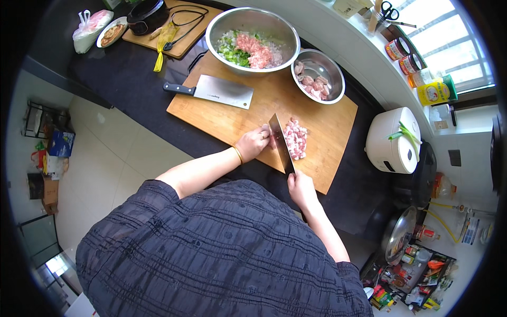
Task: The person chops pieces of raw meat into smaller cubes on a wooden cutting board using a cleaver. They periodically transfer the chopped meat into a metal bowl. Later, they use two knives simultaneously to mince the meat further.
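My right hand (302, 187) grips the handle of a cleaver (281, 143), whose blade stands on edge on a wooden cutting board (330, 132). Just left of the blade, my left hand (253, 142) has its fingers curled on a strip of raw meat (272, 141), mostly hidden. Right of the blade lies a pile of diced pink meat (296, 138). A second cleaver (224, 92) with a black handle rests flat on the board's far left part. Behind, a large steel bowl (214, 39) holds chopped greens, white pieces and minced meat. A smaller steel bowl (334, 74) contains meat chunks.
A white rice cooker (384, 140) with green onions on its lid stands at right. Far left, another board (182, 47) carries a black pot (149, 17) and a cable. A plate of food (112, 33) and a plastic bag (90, 34) sit beside it. Jars (397, 48) line the windowsill.
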Available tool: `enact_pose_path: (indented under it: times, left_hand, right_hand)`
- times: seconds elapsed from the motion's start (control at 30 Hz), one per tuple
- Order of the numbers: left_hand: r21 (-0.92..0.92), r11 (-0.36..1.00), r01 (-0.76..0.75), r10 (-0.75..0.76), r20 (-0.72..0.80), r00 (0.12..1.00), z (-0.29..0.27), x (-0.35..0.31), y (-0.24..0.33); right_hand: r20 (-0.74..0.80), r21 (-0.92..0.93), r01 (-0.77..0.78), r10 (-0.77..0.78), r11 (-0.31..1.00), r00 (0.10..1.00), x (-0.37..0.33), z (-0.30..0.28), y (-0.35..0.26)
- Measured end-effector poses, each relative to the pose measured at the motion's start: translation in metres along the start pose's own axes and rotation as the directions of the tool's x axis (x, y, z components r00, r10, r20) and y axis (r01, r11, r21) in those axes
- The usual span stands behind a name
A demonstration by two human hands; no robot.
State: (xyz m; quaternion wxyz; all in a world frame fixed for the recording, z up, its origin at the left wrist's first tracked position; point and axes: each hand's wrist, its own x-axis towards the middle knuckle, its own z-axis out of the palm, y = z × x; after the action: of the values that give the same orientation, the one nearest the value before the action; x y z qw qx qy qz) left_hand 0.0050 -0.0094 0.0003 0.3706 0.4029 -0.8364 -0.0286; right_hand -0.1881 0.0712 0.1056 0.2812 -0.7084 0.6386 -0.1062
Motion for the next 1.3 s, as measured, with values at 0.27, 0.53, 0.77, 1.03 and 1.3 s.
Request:
enact_pose_path:
  times: [0.27,0.53,0.77,1.03,1.3]
  left_hand:
    - [-0.019,1.000,-0.020,0.021,0.052,0.998,-0.002,0.002,-0.005]
    - [0.035,0.999,-0.003,0.000,0.091,0.996,-0.003,0.001,-0.005]
    - [-0.029,0.999,-0.027,0.028,0.057,0.998,-0.003,0.004,-0.007]
    - [-0.182,0.983,0.040,-0.039,0.010,0.999,-0.009,0.008,-0.002]
    - [-0.071,0.995,0.075,-0.070,0.074,0.995,-0.022,0.011,-0.001]
  right_hand:
    - [0.006,-0.009,-0.005,0.005,1.000,1.000,0.033,0.012,-0.008]
    - [0.072,0.003,-0.047,0.046,0.999,0.996,0.019,0.014,0.003]
    - [-0.019,-0.005,-0.008,0.008,1.000,1.000,0.053,0.034,-0.010]
    - [-0.260,0.078,0.076,-0.053,0.994,0.964,0.058,0.040,0.025]
    - [-0.008,0.075,-0.071,0.072,0.995,0.997,0.016,0.000,-0.011]
